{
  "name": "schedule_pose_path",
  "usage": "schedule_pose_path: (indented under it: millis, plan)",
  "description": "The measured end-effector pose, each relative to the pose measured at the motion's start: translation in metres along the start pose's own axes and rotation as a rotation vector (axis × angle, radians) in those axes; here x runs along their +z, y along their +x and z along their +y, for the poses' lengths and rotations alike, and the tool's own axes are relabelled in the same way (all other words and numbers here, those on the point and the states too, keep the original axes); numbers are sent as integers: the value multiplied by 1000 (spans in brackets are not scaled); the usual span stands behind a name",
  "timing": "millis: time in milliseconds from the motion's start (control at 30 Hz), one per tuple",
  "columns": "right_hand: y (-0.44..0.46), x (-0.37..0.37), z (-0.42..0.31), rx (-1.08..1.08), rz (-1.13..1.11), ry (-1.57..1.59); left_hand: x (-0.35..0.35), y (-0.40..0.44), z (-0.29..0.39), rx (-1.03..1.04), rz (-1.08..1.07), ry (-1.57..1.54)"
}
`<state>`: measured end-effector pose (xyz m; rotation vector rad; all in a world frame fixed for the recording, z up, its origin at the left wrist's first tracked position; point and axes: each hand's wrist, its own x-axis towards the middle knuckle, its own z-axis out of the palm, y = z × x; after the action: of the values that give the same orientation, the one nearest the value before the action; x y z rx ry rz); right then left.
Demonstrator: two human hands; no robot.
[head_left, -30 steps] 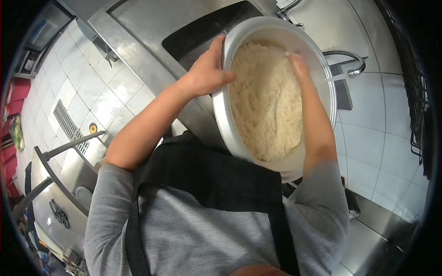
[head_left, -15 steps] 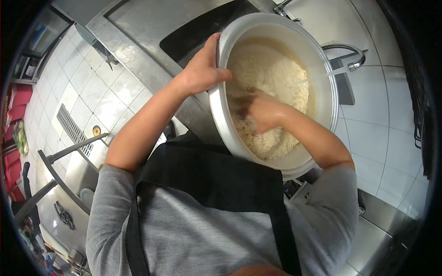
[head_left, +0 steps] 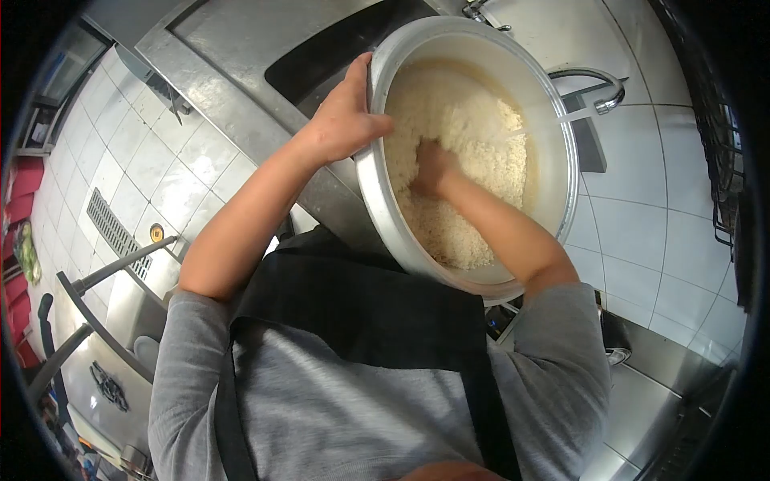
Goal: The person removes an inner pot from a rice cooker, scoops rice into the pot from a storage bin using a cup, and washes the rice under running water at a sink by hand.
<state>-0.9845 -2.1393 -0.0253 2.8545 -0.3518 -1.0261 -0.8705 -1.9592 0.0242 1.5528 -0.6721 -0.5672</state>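
A large silver pot [head_left: 555, 192] stands tilted towards me, holding pale rice [head_left: 489, 168] in cloudy water. My left hand [head_left: 341, 124] grips the pot's left rim, thumb over the inside edge and fingers along the outer wall. Deep inside, my right hand [head_left: 437, 167] is pushed into the wet rice; its fingers are sunk out of sight and blurred. From the curved tap [head_left: 609, 100] at the right, a stream of water runs over the rim onto the rice.
Behind the pot lies a dark sink basin [head_left: 321, 64] set in a steel counter [head_left: 233, 80]. A second tap [head_left: 477, 10] is at the top. White tiles cover the wall [head_left: 626, 224]. A floor drain grate [head_left: 116, 228] and a grey metal frame [head_left: 104, 301] are at left.
My right hand has swept up and left through the rice, its fingers going deeper. My left hand keeps its hold on the rim. The whole view has shifted slightly.
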Motion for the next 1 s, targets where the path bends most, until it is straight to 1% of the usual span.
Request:
schedule_pose_path:
  millis: [33, 100, 167, 233, 300, 367, 400, 433, 467, 533, 600, 667, 700, 733, 767, 800, 867, 933, 1000]
  plan:
    - [11, -13, 7, 117, -6, 163, 0, 0, 0, 0, -5, -8]
    - [37, -16, 43, 205, 75, 272, -2, -2, 2, -8, -6, 1]
    - [38, -33, 84, 325, -21, 299, -2, -3, 5, -21, -3, 34]
    - [32, -35, 135, 430, -82, 281, -1, -4, 6, -27, -2, 0]
    - [38, 15, 217, 149, -63, 432, 1, -3, 4, -28, 7, -16]
    - [21, 27, 222, 213, -151, 685, 2, -1, -1, -21, 25, -5]
    - [-1, 35, 219, 283, -283, 902, 2, -1, -1, -20, 26, 5]
    - [-31, 31, 201, 382, -409, 1099, 2, -1, -1, -22, 28, 15]
    - [-57, 19, 178, 334, -570, 1337, 3, -1, -1, -25, 28, 25]
    - [-62, 59, 180, 433, -650, 1474, 4, 0, -4, 16, 46, 59]
    - [-71, 79, 172, 454, -636, 1698, 4, 1, -4, 29, 55, 80]
    - [-77, 86, 136, 389, -516, 2008, 3, -1, -1, 9, 52, 84]
    - [-77, 64, 109, 554, -308, 1943, 3, 0, -2, 24, 52, 84]
    - [-81, 24, 75, 710, -103, 1857, 3, 0, -3, 37, 53, 82]
    - [-83, 2, 58, 854, 98, 1754, 3, 0, -4, 48, 55, 82]
    - [-75, 3, 68, 747, 169, 1754, 3, 1, -6, 47, 46, 79]
    - [-41, 14, 118, 530, 311, 1755, 1, 2, -8, 49, 23, 80]
    - [-2, 22, 168, 321, 455, 1741, 0, -1, 0, -2, 0, 55]
    - [40, 17, 198, 215, 743, 1089, -1, -2, 3, -21, -17, 36]
